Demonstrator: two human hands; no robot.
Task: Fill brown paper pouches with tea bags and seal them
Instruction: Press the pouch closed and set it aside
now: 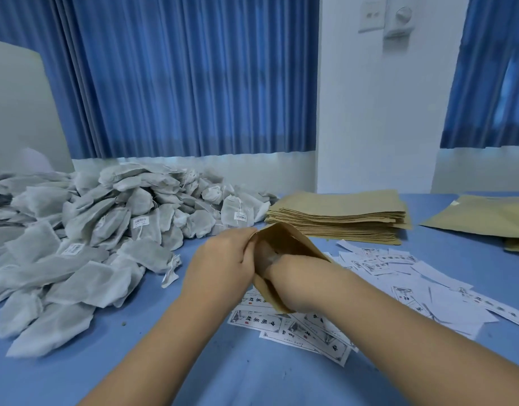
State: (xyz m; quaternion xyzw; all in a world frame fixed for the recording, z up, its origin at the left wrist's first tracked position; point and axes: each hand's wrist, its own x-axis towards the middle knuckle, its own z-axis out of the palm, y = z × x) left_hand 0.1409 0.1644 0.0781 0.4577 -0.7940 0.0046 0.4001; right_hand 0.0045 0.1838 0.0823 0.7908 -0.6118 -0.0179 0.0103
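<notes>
A brown paper pouch point(284, 238) is held up over the blue table point(194, 361), its mouth open toward me. My left hand point(220, 265) grips the pouch's left rim and holds the mouth apart. My right hand point(293, 282) reaches into the mouth, so its fingers are hidden inside. Something pale grey shows in the opening by those fingers, and I cannot tell whether it is a tea bag. A large heap of grey tea bags point(91, 230) with strings and tags covers the table's left side.
A stack of flat brown pouches point(340, 218) lies behind my hands to the right. More brown pouches point(487, 218) lie at the far right. Several white printed labels point(399, 276) are scattered under and right of my right arm. Blue curtains hang behind.
</notes>
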